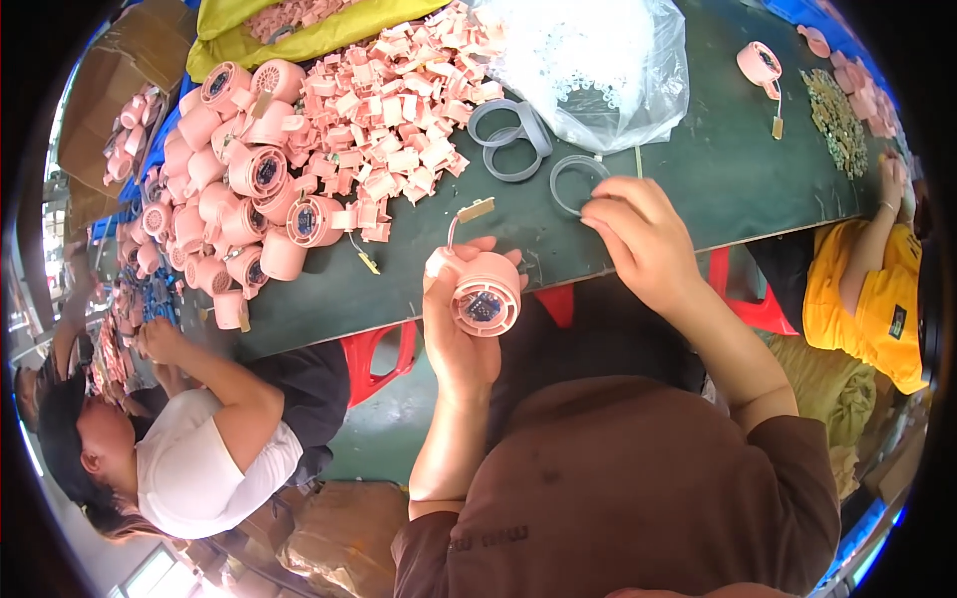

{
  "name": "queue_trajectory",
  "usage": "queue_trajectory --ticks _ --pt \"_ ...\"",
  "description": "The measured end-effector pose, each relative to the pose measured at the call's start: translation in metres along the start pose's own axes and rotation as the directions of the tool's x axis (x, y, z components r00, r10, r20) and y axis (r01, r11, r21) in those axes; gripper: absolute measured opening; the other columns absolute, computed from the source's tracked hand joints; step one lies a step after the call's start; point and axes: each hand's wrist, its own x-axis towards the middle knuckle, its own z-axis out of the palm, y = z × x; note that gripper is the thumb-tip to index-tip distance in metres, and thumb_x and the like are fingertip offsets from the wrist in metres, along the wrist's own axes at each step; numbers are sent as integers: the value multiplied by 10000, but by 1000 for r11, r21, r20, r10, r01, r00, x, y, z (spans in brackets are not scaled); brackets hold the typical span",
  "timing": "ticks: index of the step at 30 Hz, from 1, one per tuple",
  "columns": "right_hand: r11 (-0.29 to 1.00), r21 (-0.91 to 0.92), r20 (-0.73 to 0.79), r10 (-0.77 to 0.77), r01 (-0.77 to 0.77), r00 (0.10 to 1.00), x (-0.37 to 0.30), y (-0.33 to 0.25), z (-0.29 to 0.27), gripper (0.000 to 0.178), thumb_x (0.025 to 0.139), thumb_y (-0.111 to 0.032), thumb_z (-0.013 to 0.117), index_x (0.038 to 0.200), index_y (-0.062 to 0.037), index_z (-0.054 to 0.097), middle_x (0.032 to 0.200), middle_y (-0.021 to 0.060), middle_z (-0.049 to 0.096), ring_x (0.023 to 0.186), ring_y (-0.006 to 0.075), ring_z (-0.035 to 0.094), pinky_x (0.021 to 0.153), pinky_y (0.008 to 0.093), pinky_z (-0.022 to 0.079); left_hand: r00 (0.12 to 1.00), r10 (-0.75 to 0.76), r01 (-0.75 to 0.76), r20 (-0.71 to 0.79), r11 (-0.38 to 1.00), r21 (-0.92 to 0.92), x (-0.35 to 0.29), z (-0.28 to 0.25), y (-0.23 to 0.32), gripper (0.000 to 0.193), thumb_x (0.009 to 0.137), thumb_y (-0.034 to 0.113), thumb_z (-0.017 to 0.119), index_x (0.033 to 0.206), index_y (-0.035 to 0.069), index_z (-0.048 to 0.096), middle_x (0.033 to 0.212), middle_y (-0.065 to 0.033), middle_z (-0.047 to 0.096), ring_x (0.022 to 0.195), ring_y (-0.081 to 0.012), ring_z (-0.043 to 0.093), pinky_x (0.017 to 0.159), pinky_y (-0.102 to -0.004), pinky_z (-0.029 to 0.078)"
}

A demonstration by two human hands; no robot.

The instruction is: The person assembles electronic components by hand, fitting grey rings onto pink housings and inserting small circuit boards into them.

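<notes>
From your head, the left fisheye camera looks steeply down past your brown shirt (638,478) and forward across the green table (718,169), close above your left hand (457,361) and right hand (646,241).

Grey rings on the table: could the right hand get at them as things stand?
Probably yes. The grey rings lie uncovered, a little beyond the right hand and to its left. The pale ring it appears to touch sits partly in between, so the hand may need to go around.
</notes>
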Motion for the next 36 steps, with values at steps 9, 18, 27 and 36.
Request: queue_trajectory --ticks 9,18,27,36 --pt "195 908 321 243 -370 915 -20 -31 0 148 928 -61 620 1049 -8 553 988 82 631 879 161 610 773 326 522 972 -158 193 173 958 -211 4 12 -7 396 917 374 437 1082 28 540 1345 -284 457 1217 -420 497 812 -493 555" --pt "151 830 447 398 -537 801 -26 -23 8 224 928 -76 624 1134 -7 569 1059 62 613 846 98 598 726 258 506 951 -180 187 253 982 -6 -4 7 -2 362 909 329 507 1053 -2 533 1064 -168 579 805 -298 656 667 -390 575" --pt "400 704 343 531 -586 775 -10 -9 -7 171 877 -29 673 1042 13 685 923 44 664 674 72 584 593 210 481 996 63 -71 61 986 149 -2 15 -10 340 963 286 425 1150 9 487 1287 -236 502 1108 -324 579 832 -440 558" --pt "604 664 190 433 -440 881 -8 -42 1 220 899 -5 629 1114 16 674 900 65 640 652 70 583 548 202 458 970 224 -241 94 936 258 -1 23 -21 445 1025 290 437 1377 43 326 1312 -170 468 1172 -266 530 1002 -400 440"
